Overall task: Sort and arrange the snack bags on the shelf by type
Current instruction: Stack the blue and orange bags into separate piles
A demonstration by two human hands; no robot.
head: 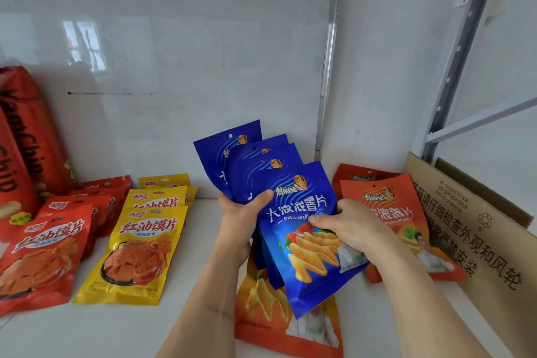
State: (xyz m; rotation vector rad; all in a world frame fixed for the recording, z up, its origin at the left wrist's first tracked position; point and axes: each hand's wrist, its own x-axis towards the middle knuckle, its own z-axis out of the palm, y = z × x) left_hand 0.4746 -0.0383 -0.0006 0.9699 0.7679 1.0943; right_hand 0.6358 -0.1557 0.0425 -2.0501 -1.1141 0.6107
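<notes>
Together, left hand (236, 219) and right hand (350, 225), grip round fanned blue bags (293, 212).

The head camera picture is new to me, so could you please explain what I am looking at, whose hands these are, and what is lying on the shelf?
There is no machine here: a person wears one wide-angle camera on the head, looking forward and down at their own bare hands. The left hand grips a fanned stack of blue chip bags, and the right hand pinches the front bag of that stack. On the white shelf lie red snack bags at the left, yellow snack bags beside them, and orange chip bags at the right, with another orange bag under the blue ones. A cardboard box lies at the far right, and tall red packs stand at the far left.
</notes>
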